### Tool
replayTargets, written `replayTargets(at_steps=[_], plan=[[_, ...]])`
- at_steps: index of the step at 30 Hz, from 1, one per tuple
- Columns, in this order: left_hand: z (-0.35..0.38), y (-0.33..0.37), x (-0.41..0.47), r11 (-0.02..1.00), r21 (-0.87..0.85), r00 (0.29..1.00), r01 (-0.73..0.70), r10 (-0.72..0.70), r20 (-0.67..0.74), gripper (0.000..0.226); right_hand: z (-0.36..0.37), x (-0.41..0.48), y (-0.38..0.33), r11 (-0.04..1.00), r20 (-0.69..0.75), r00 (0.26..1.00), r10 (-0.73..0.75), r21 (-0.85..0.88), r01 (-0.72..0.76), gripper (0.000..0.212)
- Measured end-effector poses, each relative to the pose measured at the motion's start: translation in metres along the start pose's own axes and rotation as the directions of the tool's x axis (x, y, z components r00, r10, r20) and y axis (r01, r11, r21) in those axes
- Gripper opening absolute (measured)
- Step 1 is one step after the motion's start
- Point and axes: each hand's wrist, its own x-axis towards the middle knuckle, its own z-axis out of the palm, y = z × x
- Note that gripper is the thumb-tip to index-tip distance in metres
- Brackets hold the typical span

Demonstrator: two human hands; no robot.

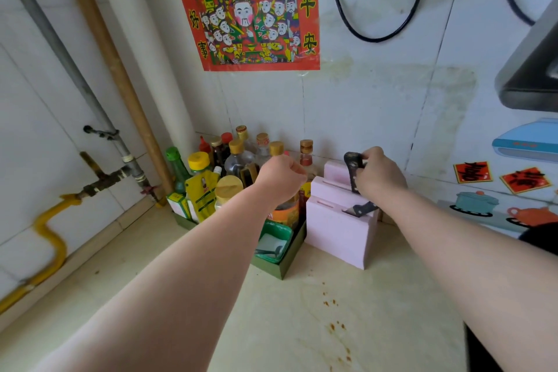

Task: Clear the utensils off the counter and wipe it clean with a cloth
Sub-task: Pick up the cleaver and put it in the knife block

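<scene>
Head view: the right hand (379, 175) holds a knife (352, 170) by its black handle. Its fingers (367, 157) are curled round the top of the handle, and the knife stands almost upright over a pink block (338, 235). The block stands at the back edge of the counter (181, 296), close to the wall. A dark piece with a light edge shows in a front slot of the block, just under the hand; I cannot tell if it belongs to the same knife or to another one.

The left hand (282, 178) is clenched to a fist above the bottles (238, 157), and I see nothing inside it. The bottles are crowded in a green tray (283, 269) in the back corner, touching the left side of the block.

I judge that the clearing step is in hand: the knife goes into the block, so the counter becomes free. The next move seems to ask for a straight push down along the slot, with the block kept from tipping, and then for letting go of the handle. Brown stains (335, 326) lie on the counter toward its front edge, so the wiping is not yet done. No cloth shows here.
</scene>
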Motion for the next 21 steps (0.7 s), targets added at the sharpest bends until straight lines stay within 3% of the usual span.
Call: replayTargets(at_steps=[5, 11, 15, 21], plan=[[-0.008, -0.006, -0.008, 1.000, 0.017, 1.000, 0.001, -0.001, -0.021, 0.015, -0.001, -0.008, -0.016, 0.995, -0.198, 0.977, -0.084, 0.041, 0.094, 0.047], [-0.032, -0.029, -0.030, 0.997, -0.026, 0.994, 0.079, -0.080, -0.074, 0.012, 0.014, -0.034, -0.039, 0.966, -0.289, 0.922, -0.257, -0.044, 0.256, 0.038], [-0.058, -0.055, -0.058, 0.993, -0.003, 0.989, 0.115, -0.115, -0.096, 0.011, 0.042, -0.063, -0.067, 0.928, -0.195, 0.919, -0.343, 0.083, 0.364, 0.028], [-0.117, -0.114, -0.121, 0.976, -0.043, 0.953, 0.213, -0.218, -0.209, 0.010, 0.093, -0.135, -0.126, 0.865, 0.024, 0.869, -0.494, 0.122, 0.487, 0.022]])
